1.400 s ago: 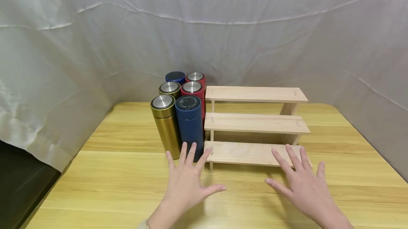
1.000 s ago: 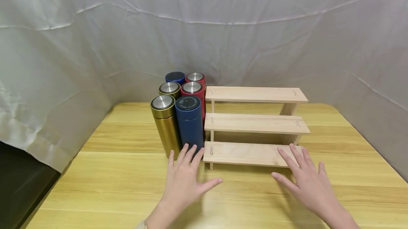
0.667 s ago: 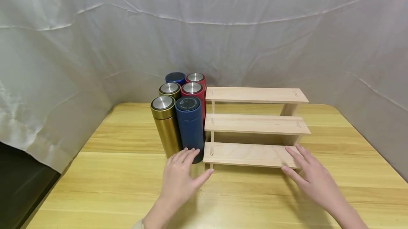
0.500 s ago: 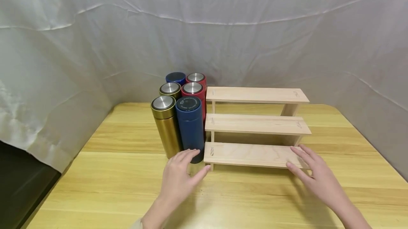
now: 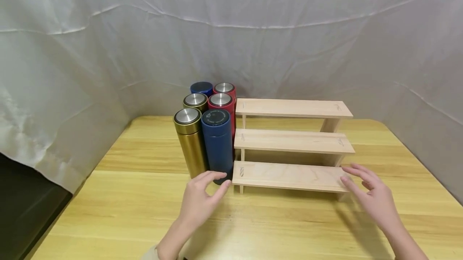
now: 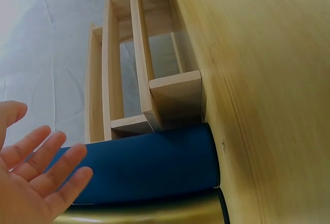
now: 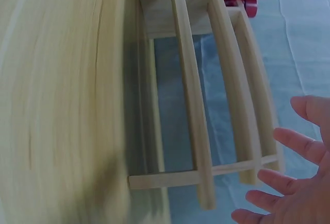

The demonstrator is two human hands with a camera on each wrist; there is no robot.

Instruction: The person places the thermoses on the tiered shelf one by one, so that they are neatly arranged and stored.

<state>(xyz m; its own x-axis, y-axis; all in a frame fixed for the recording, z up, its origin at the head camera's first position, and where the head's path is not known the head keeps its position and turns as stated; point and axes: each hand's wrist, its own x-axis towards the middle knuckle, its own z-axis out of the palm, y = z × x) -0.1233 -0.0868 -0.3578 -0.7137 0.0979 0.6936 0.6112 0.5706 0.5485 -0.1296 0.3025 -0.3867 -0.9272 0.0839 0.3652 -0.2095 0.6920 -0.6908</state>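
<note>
In the head view my left hand (image 5: 198, 200) is held with relaxed fingers in front of the dark blue thermos (image 5: 218, 147), holding nothing. Its spread fingers overlap the blue thermos (image 6: 149, 165) in the left wrist view. My right hand (image 5: 376, 197), fingers loosely bent, is by the right end of the lowest board of a three-tier wooden shelf (image 5: 289, 175). The right wrist view shows that hand (image 7: 294, 193) with fingers apart and nothing in its palm. A gold thermos (image 5: 191, 147) stands left of the blue one.
Behind those stand another gold thermos (image 5: 195, 100), a bright blue one (image 5: 201, 87) and two red ones, the nearer red thermos (image 5: 221, 100) against the shelf's left side. The wooden table (image 5: 137, 207) lies beneath. Grey cloth (image 5: 275, 59) hangs behind; something black (image 5: 29, 203) is at lower left.
My left hand has drawn its spread fingers closer together and shifted slightly left. My right hand has moved right, to the shelf's end, its fingers bending. Thermoses and shelf stay put.
</note>
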